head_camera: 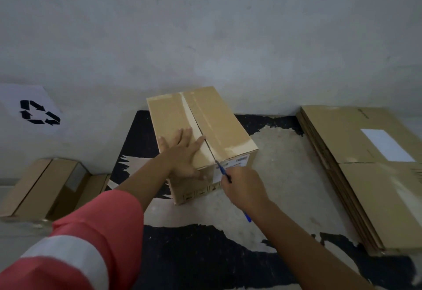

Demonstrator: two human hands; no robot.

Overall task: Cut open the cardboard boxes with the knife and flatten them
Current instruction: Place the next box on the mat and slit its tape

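Note:
A closed brown cardboard box (219, 120) stands on the floor in the middle, with a taped seam running along its top. My left hand (182, 152) lies flat with spread fingers on the left half of the top. My right hand (244, 189) grips a blue-handled knife (225, 173) at the box's near top edge. The blade tip sits at the near end of the seam, above a white label on the front face.
A stack of flattened cardboard sheets (365, 175) lies on the floor at the right. Another brown box (45, 189) lies at the left. A white sign with a recycling symbol (34, 111) leans at the far left wall. The floor has worn black patches.

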